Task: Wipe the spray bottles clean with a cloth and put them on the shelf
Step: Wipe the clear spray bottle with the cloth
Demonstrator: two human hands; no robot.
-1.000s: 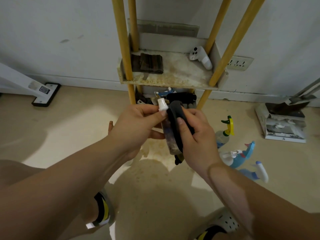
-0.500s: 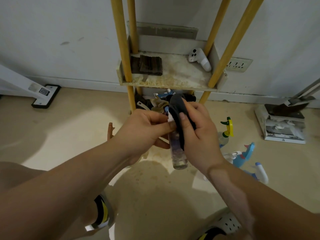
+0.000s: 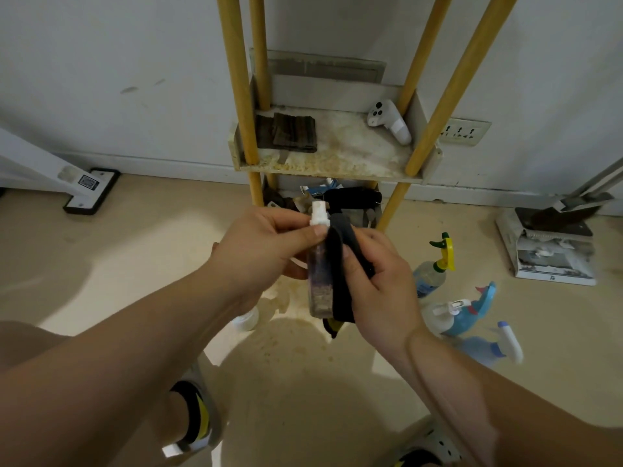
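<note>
1. Head view, centre of the frame: our left hand (image 3: 259, 251) pinches the white spray top of a slim clear bottle (image 3: 318, 278), holding it upright in the air; our right hand (image 3: 377, 281) is curled round a dark cloth (image 3: 342, 274) and presses it against the bottle's right side; so we judge the wiping of this bottle to be under way, not finished.
2. Upper centre: the shelf (image 3: 337, 163) carries a folded brown cloth (image 3: 293, 133) and a white controller (image 3: 387, 124); we see no spray bottle on it, so nothing looks shelved yet.
3. Right of centre, on the floor: three trigger bottles wait near one another, a yellow-topped one (image 3: 433, 267), a blue-headed one (image 3: 462, 311) and a white-nozzled blue one (image 3: 495, 345); these seem still to be wiped and shelved, so most of the task remains.
</note>
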